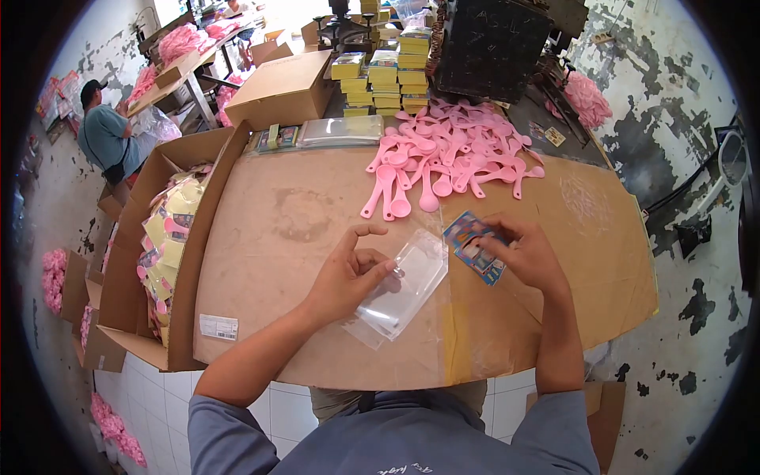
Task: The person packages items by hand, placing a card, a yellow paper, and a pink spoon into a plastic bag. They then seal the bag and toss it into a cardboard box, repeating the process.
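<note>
Clear plastic bags (pixel 417 273) lie in a loose stack near the front middle of the cardboard-covered table (pixel 269 269). My left hand (pixel 352 273) is over their left side, thumb and curled fingers pinching the clear plastic while the index finger sticks out. To the right, my right hand (pixel 526 249) grips a few blue printed cards (pixel 477 255), fanned slightly and held just above the table beside the bags. Beyond both hands spreads a heap of pink plastic measuring spoons (pixel 451 150), with round bowls and short handles.
On the left stands an open carton (pixel 218 229) of packed cards and spoons. Behind are a closed carton (pixel 273 87), stacks of yellow-edged cards (pixel 384 75), a pile of clear sleeves (pixel 340 131) and a black machine (pixel 495 47). A person (pixel 111 134) works at the far left.
</note>
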A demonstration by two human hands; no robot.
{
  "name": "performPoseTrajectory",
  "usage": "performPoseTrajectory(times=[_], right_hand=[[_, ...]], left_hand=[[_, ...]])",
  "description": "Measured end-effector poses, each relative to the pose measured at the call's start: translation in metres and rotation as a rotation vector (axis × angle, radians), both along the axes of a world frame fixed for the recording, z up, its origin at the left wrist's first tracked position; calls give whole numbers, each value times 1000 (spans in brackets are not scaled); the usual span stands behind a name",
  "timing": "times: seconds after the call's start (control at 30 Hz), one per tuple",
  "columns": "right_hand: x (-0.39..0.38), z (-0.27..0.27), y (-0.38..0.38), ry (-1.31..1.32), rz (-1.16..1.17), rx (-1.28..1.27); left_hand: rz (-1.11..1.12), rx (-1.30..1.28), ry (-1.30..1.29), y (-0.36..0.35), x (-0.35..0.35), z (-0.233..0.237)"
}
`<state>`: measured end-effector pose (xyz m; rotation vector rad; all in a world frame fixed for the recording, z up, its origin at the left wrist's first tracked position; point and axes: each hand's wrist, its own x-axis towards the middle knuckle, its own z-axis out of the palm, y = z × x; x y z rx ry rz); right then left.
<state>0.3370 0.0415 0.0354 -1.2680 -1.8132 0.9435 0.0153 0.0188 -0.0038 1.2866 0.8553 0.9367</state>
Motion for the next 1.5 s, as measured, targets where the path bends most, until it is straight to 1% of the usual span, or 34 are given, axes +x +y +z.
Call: performPoseTrajectory(times=[0.03, 0.1, 0.2, 0.3, 0.4, 0.43, 0.5, 0.6, 0.63, 0.7, 0.8, 0.9, 0.93, 1.0, 1.1, 1.13, 1.2, 1.3, 1.4, 1.5], right_hand=[[-7, 2, -4, 27, 38, -27], [-22, 4, -12, 83, 118, -79], [-30, -6, -12, 230, 134, -69], [-35, 0, -14, 233, 122, -7], [-31, -6, -14, 71, 158, 68], [-32, -5, -14, 27, 209, 113], [-36, -2, -14, -60, 308, 203], [-52, -2, -18, -127, 353, 250], [-59, -6, -22, -21, 299, 156], [-71, -15, -29, 188, 190, -29], [-73, -17, -26, 349, 56, 18], [-64, -23, -24, 173, 128, 36], [-67, -20, -24, 130, 209, 66], [-73, -9, -23, 46, 370, 130], [-62, -7, -1, 59, 496, -37], [-61, -9, 10, -69, 373, 77], [-58, -17, 35, -323, 119, 301], [-47, -35, 81, -636, 19, 792], [-41, -44, 91, -745, 62, 814], [-44, -36, 72, -725, 99, 640]], left_hand=[[-28, 5, -55, -2, 2, 2], [-63, -12, -36, -5, 3, 6], [-85, -19, -6, -6, 3, 5], [-101, -30, 19, -7, 3, 4], [-113, -36, 34, -8, 5, 7], [-116, -36, 38, -9, 5, 8], [-136, 32, 112, -11, 6, 5], [-170, 132, 218, -14, 7, 6], [-181, 165, 253, -15, 7, 7], [-159, 141, 235, -17, 7, 7], [-73, 95, 145, -17, 7, 10], [-21, 118, 48, -14, 5, 4], [-15, 138, 22, -14, 4, 1], [-20, 156, 79, -15, 3, 1], [-15, 137, 149, -16, 1, 12], [-11, 120, 169, -17, 1, 15], [-7, 87, 93, -14, 0, 10], [-10, 57, 35, -11, 1, 1], [-19, 40, 3, -9, -1, 2], [-30, 41, 2, -6, -4, 1]])
